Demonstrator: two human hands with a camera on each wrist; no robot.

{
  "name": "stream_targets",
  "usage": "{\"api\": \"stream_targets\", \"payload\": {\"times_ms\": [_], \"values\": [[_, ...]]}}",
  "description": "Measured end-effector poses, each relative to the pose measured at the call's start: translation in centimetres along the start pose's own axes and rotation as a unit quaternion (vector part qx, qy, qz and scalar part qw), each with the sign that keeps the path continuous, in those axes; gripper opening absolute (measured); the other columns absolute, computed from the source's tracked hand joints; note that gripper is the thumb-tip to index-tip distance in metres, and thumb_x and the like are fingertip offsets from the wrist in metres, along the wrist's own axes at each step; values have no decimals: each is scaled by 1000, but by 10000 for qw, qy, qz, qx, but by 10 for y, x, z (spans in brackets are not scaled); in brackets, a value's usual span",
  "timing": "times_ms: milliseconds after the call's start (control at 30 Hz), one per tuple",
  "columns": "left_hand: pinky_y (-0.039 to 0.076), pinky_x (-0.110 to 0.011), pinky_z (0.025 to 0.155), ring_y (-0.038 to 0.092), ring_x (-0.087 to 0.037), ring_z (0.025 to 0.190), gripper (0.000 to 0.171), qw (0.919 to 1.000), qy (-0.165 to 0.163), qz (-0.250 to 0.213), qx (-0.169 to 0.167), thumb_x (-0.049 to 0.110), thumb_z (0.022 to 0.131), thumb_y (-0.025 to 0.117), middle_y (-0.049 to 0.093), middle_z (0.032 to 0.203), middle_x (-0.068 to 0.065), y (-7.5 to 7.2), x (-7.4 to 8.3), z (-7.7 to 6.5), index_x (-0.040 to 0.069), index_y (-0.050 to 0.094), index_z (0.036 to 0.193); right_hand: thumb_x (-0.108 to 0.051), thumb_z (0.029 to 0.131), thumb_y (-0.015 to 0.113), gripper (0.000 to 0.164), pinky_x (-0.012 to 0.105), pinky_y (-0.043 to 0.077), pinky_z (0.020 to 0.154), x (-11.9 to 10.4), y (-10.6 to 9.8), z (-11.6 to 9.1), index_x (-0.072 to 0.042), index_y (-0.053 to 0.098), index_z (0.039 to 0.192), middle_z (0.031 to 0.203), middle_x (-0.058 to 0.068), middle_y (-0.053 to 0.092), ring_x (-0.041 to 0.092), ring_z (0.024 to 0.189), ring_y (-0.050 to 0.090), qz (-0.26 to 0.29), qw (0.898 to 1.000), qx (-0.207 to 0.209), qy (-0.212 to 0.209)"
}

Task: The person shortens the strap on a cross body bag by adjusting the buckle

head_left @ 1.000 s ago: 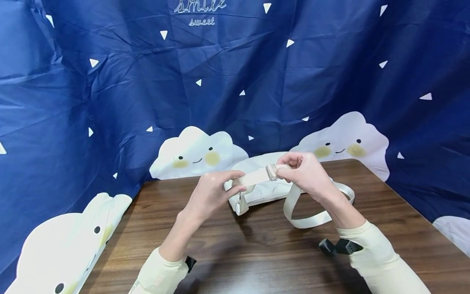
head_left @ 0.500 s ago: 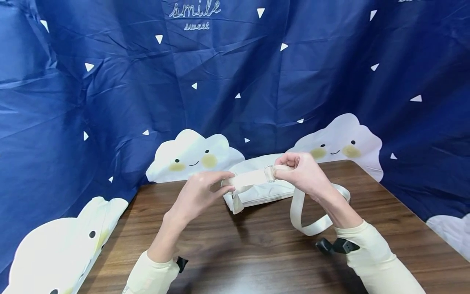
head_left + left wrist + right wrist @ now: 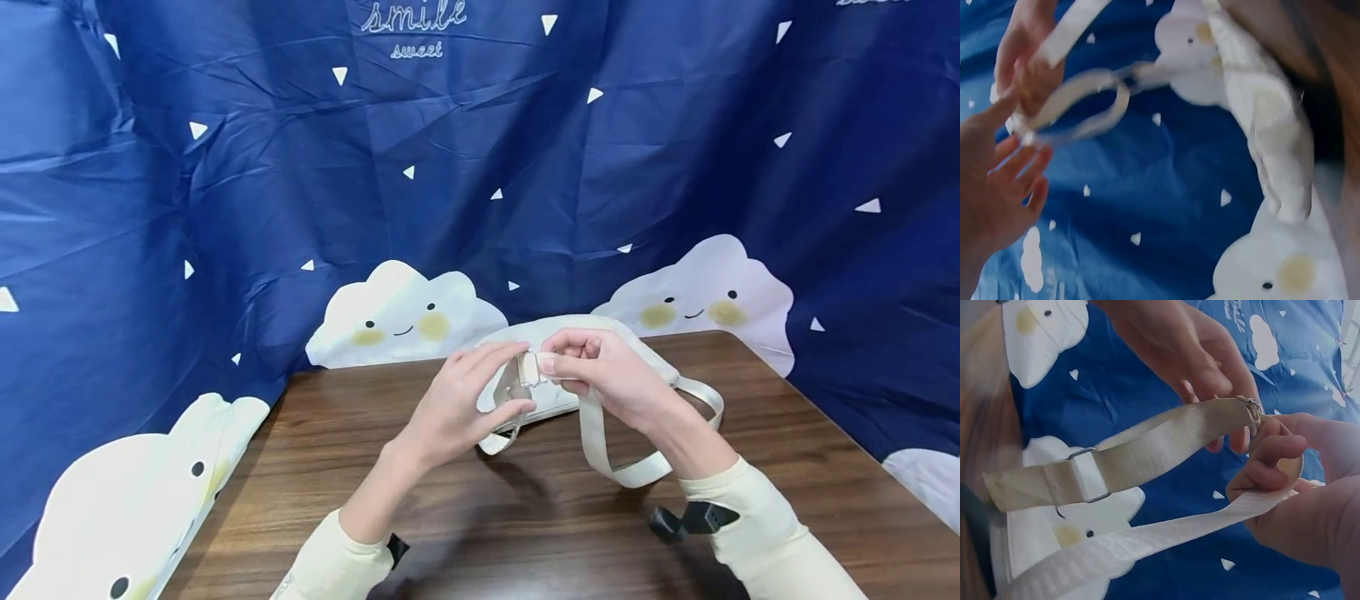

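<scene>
A white bag [image 3: 547,329] lies on the table, with a long cream webbing strap [image 3: 1160,440] attached. My right hand [image 3: 615,379] pinches the strap beside a metal slider buckle [image 3: 529,369], thumb against curled index finger. The left hand [image 3: 468,400] is held around that buckle, its fingertips at the upper edge and its thumb spread apart below. In the right wrist view a second metal fitting [image 3: 1090,475] sits farther along the strap, which loops back from the slider. The rest of the strap hangs in a loop below my right wrist. The left wrist view is blurred.
The brown wooden table [image 3: 450,517] carries the bag near its back edge. Behind it hangs a blue curtain [image 3: 450,225] with white triangles and smiling clouds. A black wrist camera [image 3: 682,518] sits on the right sleeve.
My left hand has let go of the stretched strap and moved right to the buckle, its fingers spreading. The right hand and the buckle have shifted slightly left against the bag.
</scene>
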State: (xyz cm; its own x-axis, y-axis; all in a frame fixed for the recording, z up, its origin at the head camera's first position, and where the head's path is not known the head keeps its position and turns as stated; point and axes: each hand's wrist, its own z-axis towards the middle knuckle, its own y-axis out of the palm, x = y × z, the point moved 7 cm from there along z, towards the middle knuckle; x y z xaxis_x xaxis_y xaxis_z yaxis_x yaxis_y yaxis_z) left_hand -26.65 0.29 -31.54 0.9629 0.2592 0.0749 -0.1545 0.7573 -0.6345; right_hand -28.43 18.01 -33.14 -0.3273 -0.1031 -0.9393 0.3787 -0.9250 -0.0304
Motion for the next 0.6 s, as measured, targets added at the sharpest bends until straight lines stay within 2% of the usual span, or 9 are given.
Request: {"api": "stream_targets", "payload": {"times_ms": [100, 200, 267, 333, 433, 600], "values": [[46, -34, 98, 61, -14, 116, 56, 9971, -80, -626, 418, 21, 84, 87, 67, 126, -2, -2, 2, 0, 4, 63, 133, -4, 97, 67, 5, 22, 31, 54, 6, 11, 0, -1, 67, 101, 77, -1, 57, 11, 58, 40, 487, 9984, -212, 178], [52, -34, 90, 65, -13, 103, 51, 9883, -411, -1331, 618, 13, 79, 90, 71, 115, 0, -9, -4, 0, 6, 69, 126, -6, 98, 66, 8, 21, 40, 59, 7, 15, -2, -4, 70, 104, 85, 1, 62, 11, 67, 50, 847, 9955, -168, 390], [52, -35, 87, 65, -13, 98, 50, 9812, -702, -1692, 599, 12, 77, 91, 72, 112, 2, -13, -8, 0, 8, 71, 123, -6, 98, 66, 8, 21, 42, 60, 5, 13, -3, -3, 70, 104, 84, 1, 63, 11, 68, 52, 829, 9958, -22, 393], [53, -37, 87, 65, -14, 95, 49, 9748, -937, -1952, 530, 13, 77, 90, 72, 111, 3, -14, -11, -1, 9, 72, 123, -5, 97, 67, 7, 21, 41, 58, 3, 11, -5, -2, 71, 102, 77, -1, 59, 11, 64, 49, 566, 9979, 102, 309], [53, -37, 86, 65, -15, 94, 45, 9716, -1057, -2065, 462, 16, 79, 90, 73, 110, 3, -14, -11, -2, 10, 73, 121, -4, 95, 70, 5, 23, 33, 53, -3, 9, -6, 1, 70, 97, 70, -3, 52, 11, 58, 40, 50, 9998, 209, 60], [53, -38, 84, 65, -13, 95, 40, 9759, -987, -1876, 511, 20, 81, 89, 73, 108, 7, -14, -8, -4, 13, 75, 117, -5, 91, 74, 13, 24, 31, 52, -8, 11, -7, 4, 67, 96, 73, -2, 55, 11, 59, 39, -355, 9989, 312, -39]]}}
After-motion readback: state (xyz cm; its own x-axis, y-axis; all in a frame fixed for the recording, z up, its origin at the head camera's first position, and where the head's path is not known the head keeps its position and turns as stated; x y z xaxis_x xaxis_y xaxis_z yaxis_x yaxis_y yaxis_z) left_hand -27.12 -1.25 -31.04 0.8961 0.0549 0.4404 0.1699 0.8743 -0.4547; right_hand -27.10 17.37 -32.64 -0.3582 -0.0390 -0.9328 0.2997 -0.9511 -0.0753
